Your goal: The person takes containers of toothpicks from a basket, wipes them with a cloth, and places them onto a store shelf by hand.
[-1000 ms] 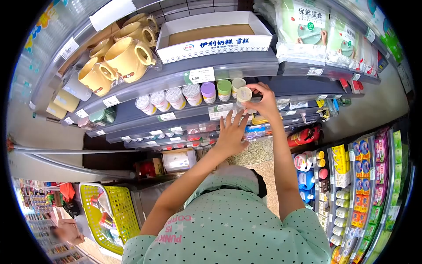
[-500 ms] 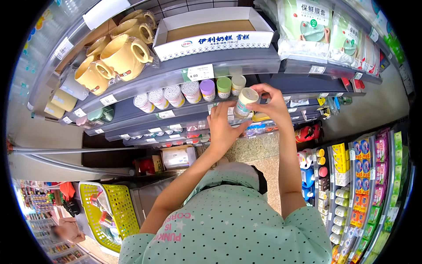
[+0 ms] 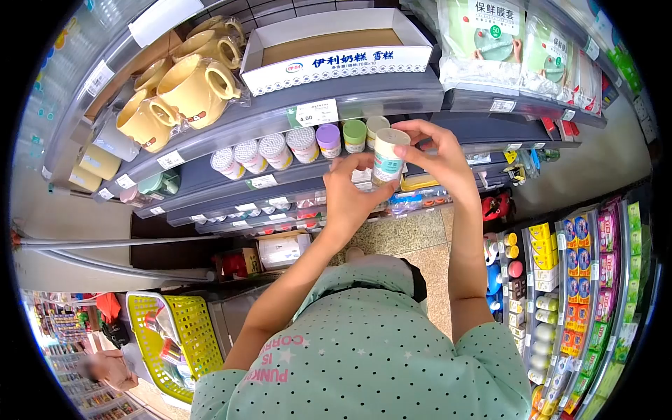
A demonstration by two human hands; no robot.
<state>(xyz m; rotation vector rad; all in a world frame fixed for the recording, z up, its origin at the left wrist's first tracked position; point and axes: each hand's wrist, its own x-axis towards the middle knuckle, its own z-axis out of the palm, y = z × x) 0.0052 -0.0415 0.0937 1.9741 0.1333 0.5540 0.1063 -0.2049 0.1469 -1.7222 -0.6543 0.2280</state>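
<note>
A small round jar (image 3: 386,162) with a cream lid and a printed label on its clear body is held in front of the shelf, nearly upright. My right hand (image 3: 437,155) grips it by the lid from the right, thumb on the near side. My left hand (image 3: 352,199) curls round its lower left, the thumb at the base. Behind it on the shelf stand a similar cream-lidded jar (image 3: 378,124), a green-lidded jar (image 3: 355,133) and a purple-lidded jar (image 3: 328,138). Several tubs with white patterned tops (image 3: 274,150) continue the row leftward.
Above are yellow mugs (image 3: 187,91), an open white carton (image 3: 339,66) and bagged film covers (image 3: 483,45). A yellow-green basket (image 3: 190,336) with goods stands lower left. Another person (image 3: 112,369) is at the far lower left. Stocked shelves (image 3: 560,301) line the right.
The jar has turned more upright, its label now facing me more, and shifted slightly left. Both hands stay on it, and my right hand has come a little lower around the lid.
</note>
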